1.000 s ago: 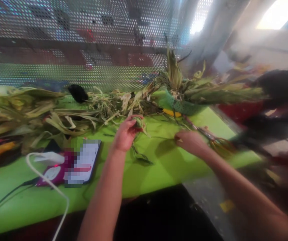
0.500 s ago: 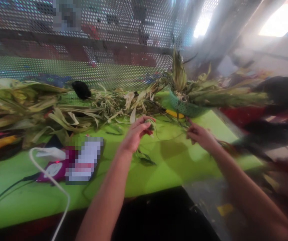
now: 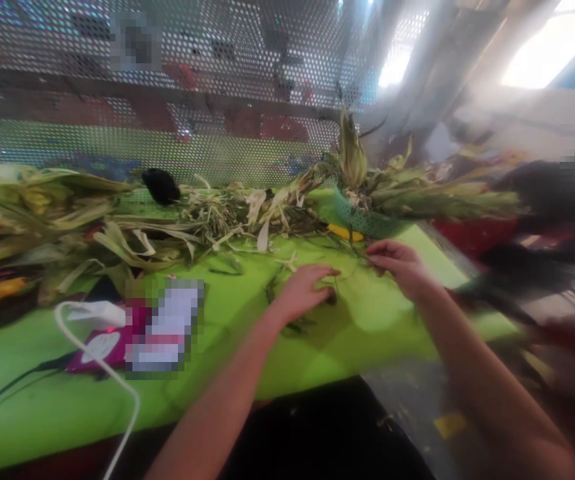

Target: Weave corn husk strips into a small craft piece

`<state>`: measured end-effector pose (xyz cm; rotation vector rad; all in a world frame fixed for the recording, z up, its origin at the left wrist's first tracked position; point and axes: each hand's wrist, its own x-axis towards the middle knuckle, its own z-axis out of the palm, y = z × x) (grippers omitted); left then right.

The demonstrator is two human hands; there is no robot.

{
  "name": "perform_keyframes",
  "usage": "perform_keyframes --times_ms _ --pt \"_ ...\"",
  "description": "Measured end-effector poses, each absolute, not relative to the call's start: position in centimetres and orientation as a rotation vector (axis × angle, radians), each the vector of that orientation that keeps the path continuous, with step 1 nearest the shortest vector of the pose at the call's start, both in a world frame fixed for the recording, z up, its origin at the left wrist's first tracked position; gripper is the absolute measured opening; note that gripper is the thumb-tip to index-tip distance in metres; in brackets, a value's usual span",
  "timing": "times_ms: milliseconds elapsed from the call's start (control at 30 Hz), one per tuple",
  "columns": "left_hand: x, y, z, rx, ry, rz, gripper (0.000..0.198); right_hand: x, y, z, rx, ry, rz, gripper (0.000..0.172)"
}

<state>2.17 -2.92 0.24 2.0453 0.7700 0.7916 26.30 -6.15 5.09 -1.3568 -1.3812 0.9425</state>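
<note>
My left hand (image 3: 308, 291) is low over the green tabletop, its fingers and thumb apart with no object plainly between them. A thin strand hangs by its fingertips. Just behind it on the table lies a small bundle with pale, star-like tips (image 3: 290, 263); dark green leaf strips (image 3: 297, 327) lie partly under the hand. To the right, my right hand (image 3: 395, 263) has its thumb and fingers pinched on a thin green strand (image 3: 361, 253), near a yellow-handled tool (image 3: 345, 232) whose other end I cannot make out.
Dry corn husks (image 3: 157, 230) pile along the back against a perforated metal screen (image 3: 207, 100). A green basket (image 3: 362, 217) holds more husks. At left are a phone (image 3: 167, 327), a magenta power strip (image 3: 100, 347) and a white cable (image 3: 127, 387). Another person sits at the right.
My left hand has lowered toward the table, turned palm down and let go of the small green bundle. My right hand's pointing finger has drawn in to a pinch on the strand.
</note>
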Motion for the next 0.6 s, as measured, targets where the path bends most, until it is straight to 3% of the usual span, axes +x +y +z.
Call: perform_keyframes --times_ms 167,400,600 --pt "2.0 -3.1 1.2 1.794 0.767 0.971 0.039 23.0 -5.9 4.8 -1.296 -1.384 1.038 0.027" --pt "2.7 -2.8 0.4 1.419 0.550 0.912 0.045 19.9 -5.8 4.5 -1.229 -1.445 1.089 0.022" --pt "2.4 -2.8 0.5 1.490 0.715 0.977 0.019 19.5 -5.9 4.3 -1.242 -1.447 1.031 0.021"
